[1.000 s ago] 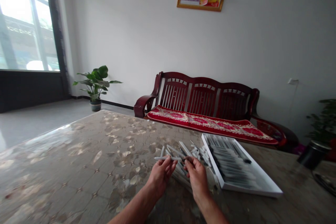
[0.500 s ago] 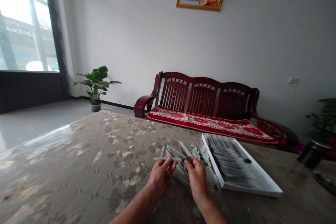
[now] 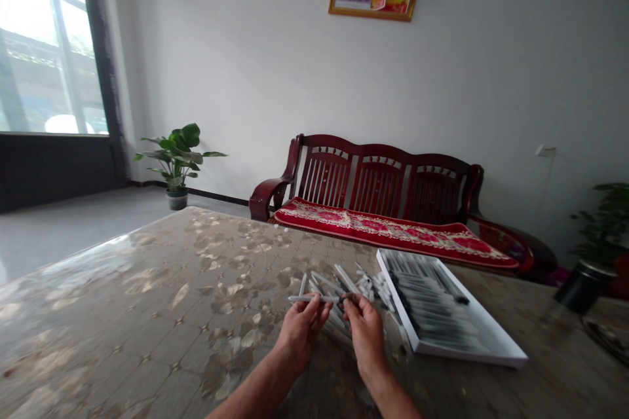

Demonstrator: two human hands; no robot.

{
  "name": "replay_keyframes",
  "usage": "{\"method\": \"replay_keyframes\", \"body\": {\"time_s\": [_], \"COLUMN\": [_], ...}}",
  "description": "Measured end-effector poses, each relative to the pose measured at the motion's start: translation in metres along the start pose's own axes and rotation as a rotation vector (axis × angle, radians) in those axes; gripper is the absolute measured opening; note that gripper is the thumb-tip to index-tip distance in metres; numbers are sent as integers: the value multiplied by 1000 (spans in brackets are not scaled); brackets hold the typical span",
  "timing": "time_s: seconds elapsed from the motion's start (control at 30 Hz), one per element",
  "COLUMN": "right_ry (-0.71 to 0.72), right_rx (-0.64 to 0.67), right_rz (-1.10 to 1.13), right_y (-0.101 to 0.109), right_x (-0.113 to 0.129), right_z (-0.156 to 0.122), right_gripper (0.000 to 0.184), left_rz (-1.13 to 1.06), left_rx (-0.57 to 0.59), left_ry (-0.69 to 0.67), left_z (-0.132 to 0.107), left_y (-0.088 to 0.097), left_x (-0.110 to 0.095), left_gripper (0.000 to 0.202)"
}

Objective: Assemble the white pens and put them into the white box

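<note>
My left hand (image 3: 299, 329) pinches a thin white pen-like stick (image 3: 309, 299) held level above the table. My right hand (image 3: 364, 330) has its fingers closed on the stick's right end, where a small dark part shows. Just beyond both hands lies a loose pile of similar white sticks (image 3: 351, 285) on the table. To the right of the pile is a flat white box (image 3: 491, 340) filled with rows of dark and grey sticks.
The table (image 3: 147, 301) has a glossy brown floral top. Behind it stands a dark wooden bench (image 3: 383, 183) with a red cushion. A potted plant (image 3: 177, 160) sits by the window, a dark pot (image 3: 584, 288) at the right.
</note>
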State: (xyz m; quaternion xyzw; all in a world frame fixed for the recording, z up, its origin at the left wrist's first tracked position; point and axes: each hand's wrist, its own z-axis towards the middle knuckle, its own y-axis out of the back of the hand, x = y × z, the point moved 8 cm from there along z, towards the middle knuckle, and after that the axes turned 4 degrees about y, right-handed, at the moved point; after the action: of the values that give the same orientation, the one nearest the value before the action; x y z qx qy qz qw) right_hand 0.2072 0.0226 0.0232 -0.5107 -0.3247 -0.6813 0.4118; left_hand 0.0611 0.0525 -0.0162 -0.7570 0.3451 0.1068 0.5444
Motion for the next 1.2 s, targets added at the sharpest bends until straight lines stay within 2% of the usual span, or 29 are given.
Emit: {"method": "replay_keyframes", "body": {"time_s": [0.17,0.3,0.53,0.67,0.87,1.07,1.2], "right_ry": [-16,18,219,245,177,242,105], "right_rx": [-30,-3,41,25,145,176,197], "right_rz": [-3,-59,-400,-540,-458,-416,-426], "right_y": [-1,-3,-4,-4,-4,-4,-4], "right_x": [-4,-6,6,5,2,6,-11], "right_z": [-3,-2,-5,-4,1,-1,2], "right_gripper": [38,41,31,35,46,40,52], "left_rz": [24,33,74,90,118,133,148], "left_rx": [13,30,21,29,33,55,80], "left_ry": [-22,-38,-87,-123,-108,-88,-96], "left_z": [1,2,-2,-3,-2,-5,-4], "left_y": [1,0,-1,1,0,-3,-4], "left_x": [1,2,-1,0,-1,0,0], "left_gripper": [13,12,11,12,11,13,19]}}
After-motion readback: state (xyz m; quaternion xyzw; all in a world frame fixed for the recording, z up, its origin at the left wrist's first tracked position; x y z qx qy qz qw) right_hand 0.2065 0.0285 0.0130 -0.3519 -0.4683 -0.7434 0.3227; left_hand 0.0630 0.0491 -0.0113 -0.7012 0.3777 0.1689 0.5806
